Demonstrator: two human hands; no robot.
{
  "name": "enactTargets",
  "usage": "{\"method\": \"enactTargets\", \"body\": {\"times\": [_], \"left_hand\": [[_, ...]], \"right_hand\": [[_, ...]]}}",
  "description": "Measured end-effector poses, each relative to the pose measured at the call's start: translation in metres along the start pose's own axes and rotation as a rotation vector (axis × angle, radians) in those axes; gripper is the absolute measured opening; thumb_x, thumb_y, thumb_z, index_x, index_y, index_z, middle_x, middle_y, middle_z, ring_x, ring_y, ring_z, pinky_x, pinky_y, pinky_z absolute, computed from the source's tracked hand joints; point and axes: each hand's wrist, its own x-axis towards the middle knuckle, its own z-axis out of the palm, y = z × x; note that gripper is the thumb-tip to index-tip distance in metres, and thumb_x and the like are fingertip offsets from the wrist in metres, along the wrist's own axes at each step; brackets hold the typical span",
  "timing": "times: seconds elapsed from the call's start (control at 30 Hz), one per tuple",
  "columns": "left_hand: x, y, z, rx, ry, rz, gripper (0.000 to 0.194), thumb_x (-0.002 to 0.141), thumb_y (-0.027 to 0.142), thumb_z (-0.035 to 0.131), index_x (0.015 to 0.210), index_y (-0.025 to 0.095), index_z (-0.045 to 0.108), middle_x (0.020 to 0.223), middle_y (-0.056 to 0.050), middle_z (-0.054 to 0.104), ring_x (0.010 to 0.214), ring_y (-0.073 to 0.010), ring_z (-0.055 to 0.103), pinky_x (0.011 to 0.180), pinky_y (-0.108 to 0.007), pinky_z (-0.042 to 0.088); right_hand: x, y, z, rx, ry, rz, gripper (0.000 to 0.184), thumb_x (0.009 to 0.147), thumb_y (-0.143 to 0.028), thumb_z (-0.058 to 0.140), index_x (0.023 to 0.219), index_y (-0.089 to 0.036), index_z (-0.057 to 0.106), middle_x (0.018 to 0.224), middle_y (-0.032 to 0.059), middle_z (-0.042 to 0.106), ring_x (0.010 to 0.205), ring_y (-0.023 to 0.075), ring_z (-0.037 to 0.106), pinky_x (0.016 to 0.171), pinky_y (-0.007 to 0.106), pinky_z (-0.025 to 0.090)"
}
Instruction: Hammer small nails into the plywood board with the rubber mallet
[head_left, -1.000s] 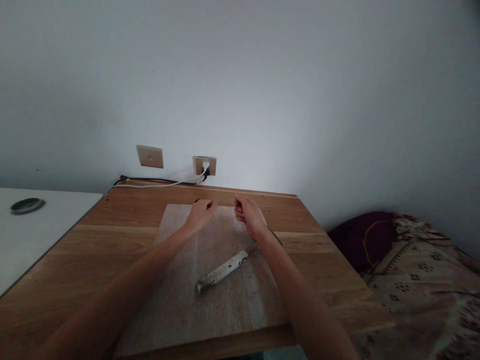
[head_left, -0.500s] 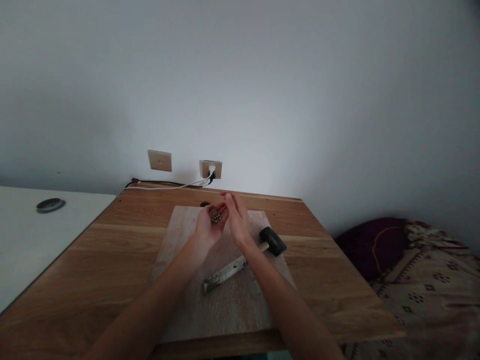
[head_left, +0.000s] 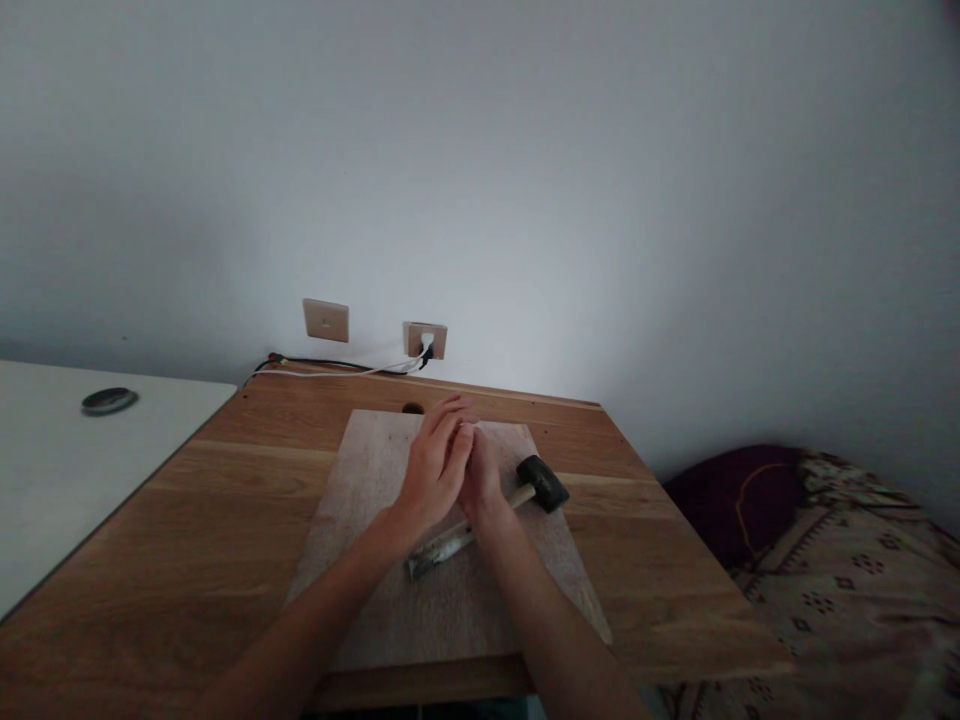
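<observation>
My left hand [head_left: 433, 458] is cupped palm inward over my right hand [head_left: 481, 478], and the two press together above the board. Fingers of both are curled around one another, so the small metal screws seen a moment earlier are hidden between the palms. Under my wrists lies a mallet with a black head [head_left: 543, 484] and a worn, pale handle [head_left: 442, 548]. It rests diagonally on a light wooden board [head_left: 420, 625], partly covered by my right forearm.
The board lies on a wooden tabletop [head_left: 225, 520] with a round dark hole [head_left: 412, 408] near its back. Cables [head_left: 337, 372] run to a wall socket [head_left: 425, 340]. On the left, a white surface [head_left: 45, 480] bears a dark round object [head_left: 109, 400]. Patterned fabric [head_left: 847, 590] lies right.
My left hand has turned from palm up, with screws showing, to tipped over against my right hand. Both hands have closed together, hiding the screws. The mallet stays in place.
</observation>
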Motion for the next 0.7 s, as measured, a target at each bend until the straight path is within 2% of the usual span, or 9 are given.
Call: {"method": "enactTargets", "body": {"times": [0.1, 0.17, 0.27, 0.33, 0.43, 0.5, 0.57, 0.63, 0.7], "left_hand": [[-0.014, 0.006, -0.038, 0.178, -0.012, -0.034, 0.033, 0.103, 0.039, 0.043, 0.105, 0.024, 0.072, 0.121, -0.011, 0.075, 0.122, -0.0278, 0.066, 0.114, -0.043, 0.048], [-0.028, 0.003, -0.064, 0.349, -0.038, -0.084, 0.035, 0.103, 0.042, 0.042, 0.111, 0.024, 0.071, 0.12, -0.012, 0.075, 0.119, -0.0289, 0.067, 0.111, -0.044, 0.05], [-0.056, -0.01, -0.102, 0.654, -0.14, -0.175, 0.039, 0.099, 0.047, 0.044, 0.113, 0.023, 0.071, 0.127, -0.014, 0.074, 0.122, -0.0348, 0.067, 0.111, -0.053, 0.05], [-0.076, -0.021, -0.123, 0.846, -0.192, -0.24, 0.044, 0.098, 0.05, 0.044, 0.117, 0.021, 0.071, 0.133, -0.018, 0.072, 0.129, -0.0408, 0.064, 0.112, -0.062, 0.047], [-0.103, -0.033, -0.148, 0.964, -0.241, -0.293, 0.051, 0.096, 0.054, 0.043, 0.126, 0.022, 0.07, 0.14, -0.018, 0.07, 0.133, -0.0413, 0.062, 0.114, -0.063, 0.045], [-0.115, -0.035, -0.157, 0.956, -0.252, -0.312, 0.053, 0.096, 0.055, 0.042, 0.129, 0.023, 0.068, 0.14, -0.016, 0.071, 0.133, -0.0387, 0.063, 0.115, -0.06, 0.046], [-0.122, -0.034, -0.161, 0.932, -0.248, -0.34, 0.054, 0.096, 0.056, 0.043, 0.131, 0.023, 0.068, 0.137, -0.015, 0.073, 0.132, -0.038, 0.064, 0.114, -0.06, 0.047], [-0.124, -0.03, -0.163, 0.909, -0.24, -0.382, 0.055, 0.094, 0.057, 0.044, 0.13, 0.023, 0.068, 0.136, -0.015, 0.073, 0.131, -0.0394, 0.064, 0.113, -0.062, 0.047], [-0.122, -0.027, -0.162, 0.867, -0.225, -0.436, 0.057, 0.093, 0.058, 0.046, 0.13, 0.022, 0.068, 0.135, -0.016, 0.074, 0.13, -0.0404, 0.064, 0.114, -0.063, 0.046]], "right_hand": [[0.005, 0.002, -0.002, 0.016, 0.056, 0.1, 0.041, 0.076, -0.064, 0.056, 0.086, -0.024, 0.062, 0.087, 0.0119, 0.077, 0.093, 0.0275, 0.075, 0.08, 0.038, 0.059], [0.005, 0.0, -0.004, 0.007, 0.059, 0.152, 0.04, 0.076, -0.061, 0.061, 0.083, -0.023, 0.066, 0.085, 0.0124, 0.078, 0.092, 0.0273, 0.076, 0.081, 0.037, 0.058], [-0.005, -0.013, -0.012, -0.054, 0.038, 0.133, 0.042, 0.082, -0.061, 0.061, 0.088, -0.022, 0.073, 0.102, 0.0134, 0.081, 0.108, 0.0271, 0.074, 0.096, 0.039, 0.053], [-0.021, -0.027, -0.024, -0.187, 0.022, 0.027, 0.043, 0.088, -0.061, 0.058, 0.097, -0.023, 0.076, 0.118, 0.0116, 0.079, 0.122, 0.027, 0.068, 0.109, 0.042, 0.047], [-0.06, -0.045, -0.055, -0.44, 0.073, -0.166, 0.039, 0.096, -0.057, 0.057, 0.106, -0.024, 0.076, 0.125, 0.0112, 0.077, 0.123, 0.0277, 0.067, 0.111, 0.042, 0.046], [-0.093, -0.047, -0.084, -0.612, 0.174, -0.245, 0.036, 0.1, -0.054, 0.055, 0.105, -0.024, 0.075, 0.109, 0.0105, 0.078, 0.103, 0.0278, 0.071, 0.096, 0.042, 0.054], [-0.126, -0.038, -0.116, -0.791, 0.256, -0.282, 0.036, 0.102, -0.053, 0.053, 0.098, -0.025, 0.074, 0.1, 0.0111, 0.077, 0.096, 0.0296, 0.072, 0.089, 0.044, 0.056], [-0.153, -0.02, -0.147, -1.001, 0.304, -0.303, 0.039, 0.1, -0.056, 0.052, 0.1, -0.025, 0.075, 0.105, 0.0143, 0.077, 0.105, 0.0351, 0.071, 0.096, 0.053, 0.056], [-0.172, -0.002, -0.17, -1.119, 0.344, -0.256, 0.052, 0.096, -0.064, 0.052, 0.12, -0.022, 0.073, 0.128, 0.0179, 0.074, 0.125, 0.0409, 0.066, 0.107, 0.062, 0.051]]}}
